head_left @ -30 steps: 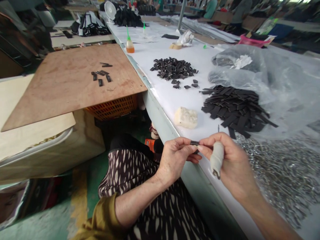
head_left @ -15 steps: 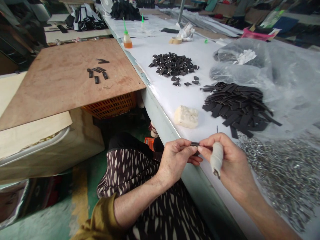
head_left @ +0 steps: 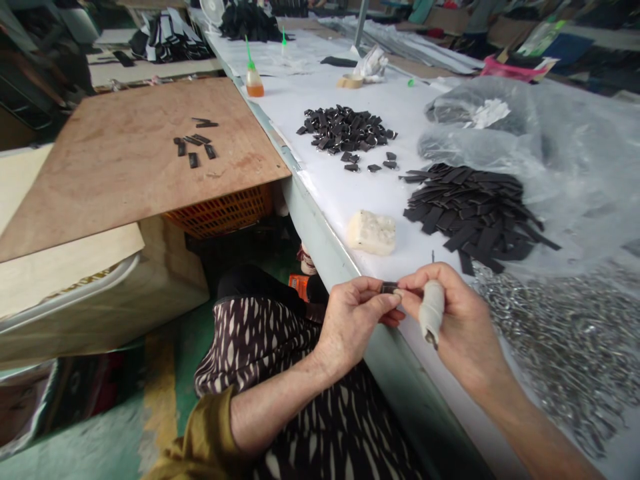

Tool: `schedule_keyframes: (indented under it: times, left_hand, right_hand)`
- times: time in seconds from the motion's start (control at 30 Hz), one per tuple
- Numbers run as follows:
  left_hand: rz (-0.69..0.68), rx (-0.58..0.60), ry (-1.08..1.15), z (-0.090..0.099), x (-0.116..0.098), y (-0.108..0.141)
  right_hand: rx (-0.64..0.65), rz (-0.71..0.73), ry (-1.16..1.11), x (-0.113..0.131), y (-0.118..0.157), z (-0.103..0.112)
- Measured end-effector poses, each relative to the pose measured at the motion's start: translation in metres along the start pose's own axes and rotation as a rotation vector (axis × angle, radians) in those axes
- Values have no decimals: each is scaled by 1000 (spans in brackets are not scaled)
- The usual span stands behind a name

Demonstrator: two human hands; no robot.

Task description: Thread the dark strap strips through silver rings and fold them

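Over the table's edge, my left hand [head_left: 353, 317] pinches a small black strip [head_left: 389, 287] between thumb and fingers. My right hand [head_left: 457, 320] is closed, its thumb and index finger touching the strip's right end. Tucked in the right hand is an awl [head_left: 432, 312] with a white-wrapped handle, its thin metal tip pointing away from me. Beyond the hands sits a pale, pitted block [head_left: 371, 232]. To its right lies a heap of flat black strips [head_left: 475, 213]. Silvery metal rings or hooks [head_left: 560, 340] are spread beside my right forearm.
Farther back is a pile of black tabs with metal rings [head_left: 347, 128]. A clear plastic bag [head_left: 560, 140] covers the right side. An orange-liquid bottle [head_left: 255, 83] and a tape roll [head_left: 350, 81] stand behind. Several black pieces [head_left: 195, 141] lie on the wooden board [head_left: 135, 160] at left.
The strip between my fingertips has turned slightly, showing more of its flat face. Both hands stay in nearly the same place, and the awl has shifted a little to the left.
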State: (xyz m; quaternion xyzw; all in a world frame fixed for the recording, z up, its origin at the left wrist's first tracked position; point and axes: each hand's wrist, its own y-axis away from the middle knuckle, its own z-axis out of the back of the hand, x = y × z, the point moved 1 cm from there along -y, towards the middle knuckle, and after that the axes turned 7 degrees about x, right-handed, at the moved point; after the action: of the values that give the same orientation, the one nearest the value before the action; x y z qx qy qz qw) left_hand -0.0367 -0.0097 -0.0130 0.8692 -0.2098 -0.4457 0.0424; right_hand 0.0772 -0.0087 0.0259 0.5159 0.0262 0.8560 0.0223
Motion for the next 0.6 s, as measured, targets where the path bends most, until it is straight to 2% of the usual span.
schedule_keyframes:
  times: [0.4, 0.6]
  left_hand:
    - [55, -47, 29, 3, -3, -3]
    - [72, 3, 51, 9, -6, -4]
  right_hand:
    - [20, 36, 32, 2, 1, -1]
    - [36, 29, 150, 1, -2, 14]
